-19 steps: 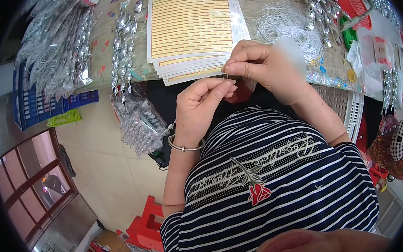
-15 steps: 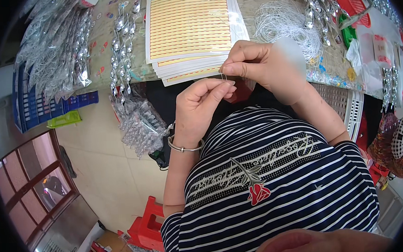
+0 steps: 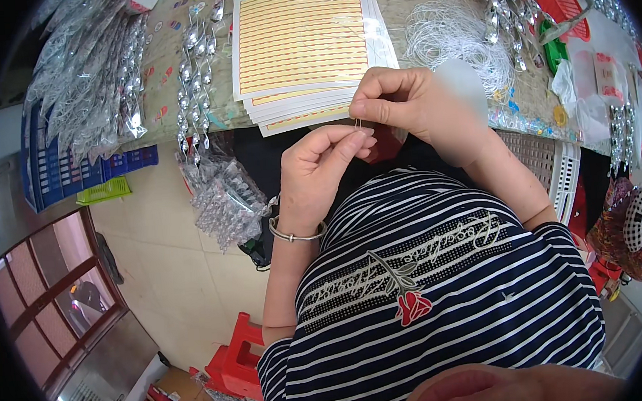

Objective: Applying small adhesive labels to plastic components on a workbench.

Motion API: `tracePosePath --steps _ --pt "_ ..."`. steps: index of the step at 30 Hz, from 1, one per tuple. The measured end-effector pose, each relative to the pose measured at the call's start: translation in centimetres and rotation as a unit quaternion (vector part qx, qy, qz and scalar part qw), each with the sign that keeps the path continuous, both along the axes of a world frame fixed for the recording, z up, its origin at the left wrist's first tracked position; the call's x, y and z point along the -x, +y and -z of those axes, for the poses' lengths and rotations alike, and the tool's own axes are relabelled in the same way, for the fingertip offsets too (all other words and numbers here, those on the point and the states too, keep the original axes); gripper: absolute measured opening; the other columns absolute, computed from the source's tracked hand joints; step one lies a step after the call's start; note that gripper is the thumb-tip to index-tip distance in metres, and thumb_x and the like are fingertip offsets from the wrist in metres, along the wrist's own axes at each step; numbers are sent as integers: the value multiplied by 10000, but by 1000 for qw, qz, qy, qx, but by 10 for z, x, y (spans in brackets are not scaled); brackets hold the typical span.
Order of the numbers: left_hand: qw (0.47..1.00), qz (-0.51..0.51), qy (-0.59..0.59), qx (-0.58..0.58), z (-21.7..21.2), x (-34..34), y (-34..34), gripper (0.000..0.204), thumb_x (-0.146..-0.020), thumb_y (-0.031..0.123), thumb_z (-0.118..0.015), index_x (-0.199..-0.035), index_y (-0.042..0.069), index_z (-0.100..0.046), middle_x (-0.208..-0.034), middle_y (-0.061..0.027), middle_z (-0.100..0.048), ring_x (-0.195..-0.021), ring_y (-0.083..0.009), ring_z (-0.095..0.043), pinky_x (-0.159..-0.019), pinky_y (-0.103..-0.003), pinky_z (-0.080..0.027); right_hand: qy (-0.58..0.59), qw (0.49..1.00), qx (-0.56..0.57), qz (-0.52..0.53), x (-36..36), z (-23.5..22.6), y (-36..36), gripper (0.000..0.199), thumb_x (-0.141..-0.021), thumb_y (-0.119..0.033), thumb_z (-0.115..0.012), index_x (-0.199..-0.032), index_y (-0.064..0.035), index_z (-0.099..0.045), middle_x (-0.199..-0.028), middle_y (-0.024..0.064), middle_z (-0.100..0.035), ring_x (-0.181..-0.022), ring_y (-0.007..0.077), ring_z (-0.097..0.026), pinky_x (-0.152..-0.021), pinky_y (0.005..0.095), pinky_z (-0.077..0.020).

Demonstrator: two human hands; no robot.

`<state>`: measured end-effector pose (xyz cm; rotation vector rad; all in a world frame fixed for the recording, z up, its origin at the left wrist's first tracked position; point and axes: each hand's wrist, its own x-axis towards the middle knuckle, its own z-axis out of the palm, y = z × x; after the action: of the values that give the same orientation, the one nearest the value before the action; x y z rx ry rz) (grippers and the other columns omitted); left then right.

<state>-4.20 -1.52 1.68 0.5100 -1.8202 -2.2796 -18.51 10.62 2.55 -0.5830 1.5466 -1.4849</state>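
Just off the table's near edge, my two hands almost meet. My left hand (image 3: 313,160), a metal bangle on its wrist, is closed in a pinch of thumb and fingers. Slightly above and to its right, my right hand (image 3: 396,102) pinches with thumb and forefinger; its back is blurred. Two thin strands (image 3: 359,123) run between the fingertips of both hands; whether they are thread or fine wire I cannot make out. Right beyond my hands lies a stack of yellow sheets (image 3: 300,40) with red lines and white borders, the top one under clear film.
A tangled coil of white cord (image 3: 447,38) lies right of the sheets. Shiny silver strips (image 3: 195,83) hang over the edge at left, beside packed plastic bags (image 3: 89,82). A red basket (image 3: 563,5) stands far right; a red stool (image 3: 235,360) is on the floor.
My right hand has shifted very slightly down and left, toward the left fingertips. The left hand stays nearly still, and both keep their pinch.
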Motion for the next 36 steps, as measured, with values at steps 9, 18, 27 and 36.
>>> tracePosePath --steps 9,18,27,36 --pt "994 -94 2 -58 -4 7 6 155 -877 81 -642 -1003 -6 -665 -781 -30 -645 -559 -16 -389 -499 -168 -281 104 994 30 22 -5 0 1 200 -876 -256 -661 -931 -65 -682 -796 11 -649 -636 57 -573 -452 204 -482" --pt "993 -109 3 -50 -5 6 4 110 -861 35 -633 -954 -3 -679 -744 -6 -618 -568 -5 -387 -501 -160 -252 65 997 39 11 5 -9 10 204 -916 -166 -596 -1023 -19 -690 -893 8 -602 -883 79 -568 -739 207 -464" --pt "998 -55 6 -39 -3 5 0 114 -869 23 -635 -964 -33 -664 -825 -46 -659 -737 -76 -592 -710 -202 -483 45 996 62 -35 6 -6 11 188 -863 -170 -670 -979 -28 -710 -894 20 -638 -846 91 -586 -753 239 -469" --pt "998 -51 -24 5 -7 4 -4 130 -855 15 -651 -973 -36 -666 -845 -58 -671 -740 -88 -612 -702 -201 -493 421 903 80 -13 9 -12 12 73 -840 -85 -658 -845 -16 -637 -861 62 -603 -798 166 -588 -714 266 -460"
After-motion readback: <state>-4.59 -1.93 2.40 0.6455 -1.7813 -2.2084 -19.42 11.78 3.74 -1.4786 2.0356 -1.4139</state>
